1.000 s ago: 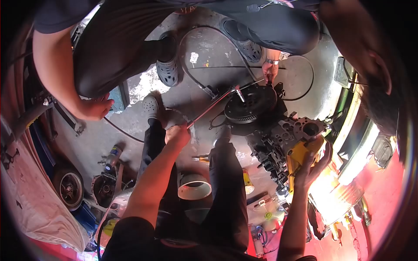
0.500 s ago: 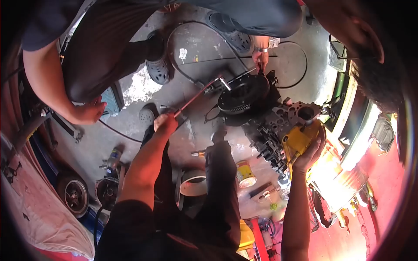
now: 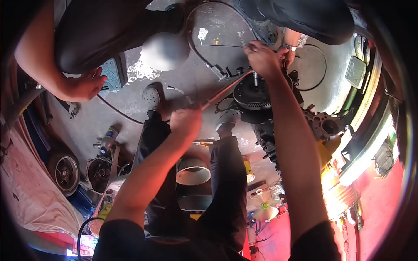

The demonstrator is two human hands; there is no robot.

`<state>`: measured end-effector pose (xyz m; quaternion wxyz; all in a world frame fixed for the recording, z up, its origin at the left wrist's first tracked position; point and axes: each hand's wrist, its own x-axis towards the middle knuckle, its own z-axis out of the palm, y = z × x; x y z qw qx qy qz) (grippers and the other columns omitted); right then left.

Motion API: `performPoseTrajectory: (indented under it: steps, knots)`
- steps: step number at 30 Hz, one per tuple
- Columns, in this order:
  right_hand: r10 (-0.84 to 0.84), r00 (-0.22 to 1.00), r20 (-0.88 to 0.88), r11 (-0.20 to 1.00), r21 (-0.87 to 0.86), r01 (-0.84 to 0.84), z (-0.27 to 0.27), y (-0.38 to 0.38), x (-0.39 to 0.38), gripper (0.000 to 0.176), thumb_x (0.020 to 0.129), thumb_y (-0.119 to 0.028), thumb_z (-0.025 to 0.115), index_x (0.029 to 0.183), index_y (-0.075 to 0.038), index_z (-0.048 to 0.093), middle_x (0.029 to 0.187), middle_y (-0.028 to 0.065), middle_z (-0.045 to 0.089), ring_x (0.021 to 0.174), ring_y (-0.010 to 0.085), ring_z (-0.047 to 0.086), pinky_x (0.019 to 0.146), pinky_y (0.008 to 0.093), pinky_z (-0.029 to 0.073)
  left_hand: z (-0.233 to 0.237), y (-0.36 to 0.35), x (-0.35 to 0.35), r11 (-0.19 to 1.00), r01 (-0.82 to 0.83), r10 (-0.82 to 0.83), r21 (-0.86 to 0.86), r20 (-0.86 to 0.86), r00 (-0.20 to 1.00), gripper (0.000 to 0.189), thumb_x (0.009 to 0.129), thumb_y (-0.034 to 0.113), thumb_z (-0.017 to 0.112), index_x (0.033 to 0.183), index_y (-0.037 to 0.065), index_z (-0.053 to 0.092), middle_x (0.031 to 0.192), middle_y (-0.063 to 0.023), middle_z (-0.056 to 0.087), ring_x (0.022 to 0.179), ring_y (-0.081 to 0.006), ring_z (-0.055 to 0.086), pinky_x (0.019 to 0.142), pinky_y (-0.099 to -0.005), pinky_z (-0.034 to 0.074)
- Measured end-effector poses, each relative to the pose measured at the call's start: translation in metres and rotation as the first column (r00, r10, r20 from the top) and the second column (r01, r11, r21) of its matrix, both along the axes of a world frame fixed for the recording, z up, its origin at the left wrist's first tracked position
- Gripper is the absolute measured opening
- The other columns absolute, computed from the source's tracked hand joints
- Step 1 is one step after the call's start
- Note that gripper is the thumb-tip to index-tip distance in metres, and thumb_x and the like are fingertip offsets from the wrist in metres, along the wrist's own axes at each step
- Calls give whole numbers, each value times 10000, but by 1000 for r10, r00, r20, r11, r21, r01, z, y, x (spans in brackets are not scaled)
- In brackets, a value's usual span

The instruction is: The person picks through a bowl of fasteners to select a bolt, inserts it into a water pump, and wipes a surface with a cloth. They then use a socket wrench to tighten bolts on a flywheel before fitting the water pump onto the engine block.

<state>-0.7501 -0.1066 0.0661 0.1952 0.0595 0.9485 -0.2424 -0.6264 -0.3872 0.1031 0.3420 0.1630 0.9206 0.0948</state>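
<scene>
My left hand (image 3: 186,123) is closed around the handle end of a long socket wrench (image 3: 226,89). Over the wrench's head my right hand (image 3: 263,60) is curled, its fingers closed there; its exact grip is partly hidden. The socket (image 3: 256,79) points down onto the middle of a round toothed flywheel (image 3: 252,96). That flywheel is on an engine block (image 3: 322,124), partly covered by my right forearm. Beside my right hand, a co-worker's hand with a wristwatch (image 3: 286,54) is at the flywheel's far edge; what it holds is hidden.
A co-worker's other hand (image 3: 89,86) hangs near a blue-grey plate (image 3: 112,76). A cable (image 3: 189,35) loops across the floor. Around my legs are a round pale drum (image 3: 193,174), a spray can (image 3: 109,139), a gearbox housing (image 3: 99,174) and a wheel (image 3: 65,172).
My right hand has left the yellow part on the engine and moved up to the wrench's head. My left hand has shifted right with the handle. The view has moved, and a co-worker's foot is blurred.
</scene>
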Motion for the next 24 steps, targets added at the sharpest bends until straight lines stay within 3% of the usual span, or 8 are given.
performPoseTrajectory:
  steps: [2,3,7,10,13,17,21,24]
  knots:
    - [125,919,373,985,61,-159,-112,16,10,414,941,-368,498,1058,-10,670,1087,195,669,1011,380,635,907,443,499,33,18,-10,1000,-19,20,-11,90,996,92,834,142,619,899,82,591,720,-122,660,652,-325,691,555,-434,551]
    - [354,803,480,902,52,-429,-167,32,22,419,940,-372,498,1062,-13,676,1134,193,656,1034,384,628,919,443,494,41,20,-8,999,-45,41,28,125,991,112,830,129,619,919,69,585,725,-120,668,659,-316,699,555,-418,556]
    - [695,423,581,548,-47,-835,-188,60,47,447,935,-402,510,1083,-19,689,1219,186,634,1088,376,616,960,420,480,75,41,-26,997,-83,74,8,361,929,143,840,97,597,967,40,563,745,-134,687,683,-301,715,560,-402,565]
    - [292,756,586,943,-44,-330,-186,58,59,460,923,-426,542,1143,-46,678,1251,171,625,1132,357,600,991,400,465,60,29,-18,997,-81,73,1,432,899,146,857,94,568,989,34,547,761,-156,690,694,-314,712,565,-425,563]
    - [17,812,583,981,146,-125,-155,37,56,484,904,-445,574,1200,-72,659,1289,151,610,1192,328,574,1025,381,441,8,-11,12,999,-27,35,-32,291,956,184,868,116,548,1044,65,545,771,-133,694,707,-327,708,596,-456,553]
    - [40,842,538,974,167,-153,-182,41,66,507,882,-477,596,1175,-70,669,1245,145,635,1195,317,571,1022,362,435,-24,-22,31,987,-67,93,-147,176,980,206,864,109,541,1069,92,547,799,-140,696,763,-339,707,656,-484,548]
    - [30,846,533,981,146,-127,-167,37,62,502,884,-473,582,1182,-77,666,1288,121,616,1213,303,560,1038,354,423,4,4,17,963,-109,189,-248,329,925,229,851,134,554,1076,94,551,883,-151,701,820,-343,700,685,-475,548]
    - [48,821,569,976,149,-161,-157,32,57,498,884,-468,581,1178,-76,669,1314,120,600,1230,295,549,1044,354,418,-23,-14,18,963,-71,150,-261,299,942,203,841,151,569,1041,111,570,823,-161,694,778,-353,694,689,-480,547]
